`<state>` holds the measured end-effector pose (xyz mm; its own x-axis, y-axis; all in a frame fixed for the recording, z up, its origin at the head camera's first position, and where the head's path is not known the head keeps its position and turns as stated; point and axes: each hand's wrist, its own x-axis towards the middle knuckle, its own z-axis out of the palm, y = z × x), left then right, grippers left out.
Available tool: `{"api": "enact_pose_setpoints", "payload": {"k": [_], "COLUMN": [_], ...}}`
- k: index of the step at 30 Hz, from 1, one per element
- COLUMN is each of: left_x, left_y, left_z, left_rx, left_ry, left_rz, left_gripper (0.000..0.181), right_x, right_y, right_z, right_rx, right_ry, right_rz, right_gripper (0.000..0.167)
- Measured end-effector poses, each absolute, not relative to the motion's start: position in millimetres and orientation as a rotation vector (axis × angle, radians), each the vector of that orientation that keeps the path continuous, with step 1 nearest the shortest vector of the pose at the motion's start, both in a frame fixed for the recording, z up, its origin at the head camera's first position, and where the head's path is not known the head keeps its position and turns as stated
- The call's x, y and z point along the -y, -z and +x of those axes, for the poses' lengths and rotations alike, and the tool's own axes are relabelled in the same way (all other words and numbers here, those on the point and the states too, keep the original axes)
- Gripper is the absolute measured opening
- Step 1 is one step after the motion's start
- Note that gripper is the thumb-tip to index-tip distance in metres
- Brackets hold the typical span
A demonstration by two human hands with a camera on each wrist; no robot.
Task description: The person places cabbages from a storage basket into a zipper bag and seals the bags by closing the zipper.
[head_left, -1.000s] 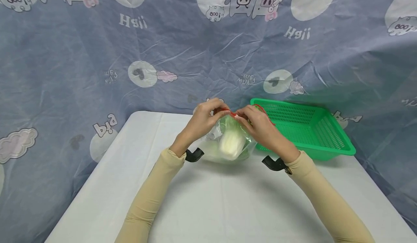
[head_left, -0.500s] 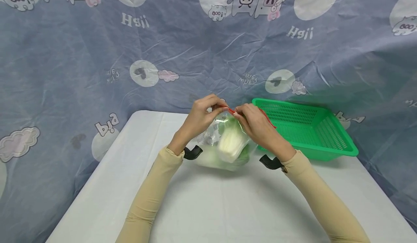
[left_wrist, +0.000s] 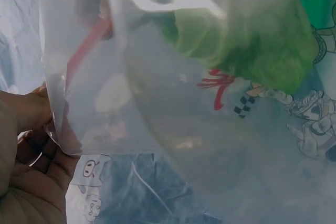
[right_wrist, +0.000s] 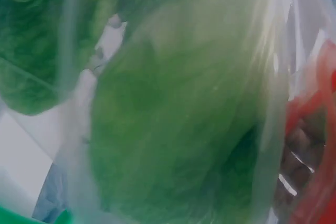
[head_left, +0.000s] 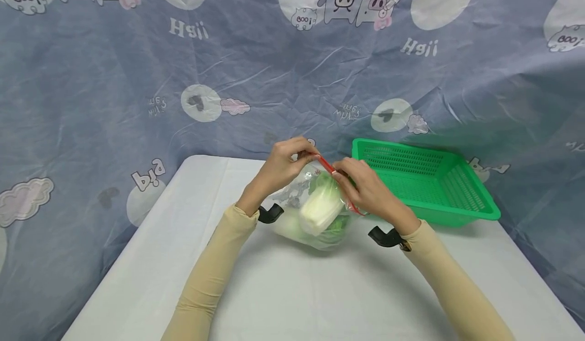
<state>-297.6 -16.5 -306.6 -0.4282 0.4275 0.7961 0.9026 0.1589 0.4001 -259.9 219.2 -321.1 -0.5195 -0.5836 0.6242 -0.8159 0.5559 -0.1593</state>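
A clear plastic bag [head_left: 293,195] with a red zip strip [head_left: 326,165] along its mouth hangs between my hands. Inside is a pale napa cabbage [head_left: 321,210] with green leaf tips, and another pale green vegetable lies lower, blurred by the plastic. My left hand [head_left: 284,166] pinches the strip's left end; the left wrist view shows its fingers [left_wrist: 31,111] at the bag's corner. Farther along the strip, my right hand [head_left: 367,189] pinches it between thumb and fingers. Leaves [right_wrist: 173,119] behind plastic fill much of the right wrist view, where the right hand is mostly hidden.
A green perforated plastic basket [head_left: 466,211] stands on the white table [head_left: 292,290] behind and right of my right hand. A blue-grey printed cloth [head_left: 256,57] hangs just behind the table.
My right hand has dropped slightly, and a longer slanting stretch of red strip shows between the hands. The bag has come a little lower and nearer, with the cabbage tilting more.
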Motion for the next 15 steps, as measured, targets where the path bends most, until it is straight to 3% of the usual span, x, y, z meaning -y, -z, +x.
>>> {"api": "enact_pose_setpoints", "payload": {"k": [15], "left_x": [8.9], "left_y": [311.7], "left_z": [-298.7], "left_rx": [1.948], "left_ry": [1.204], "left_rz": [-1.265], "left_gripper": [0.003], "right_x": [-229.5], "right_y": [331.8], "right_z": [-253.1], "right_rx": [2.322], "right_ry": [-0.549], "right_rz": [1.052], "right_gripper": [0.005]}}
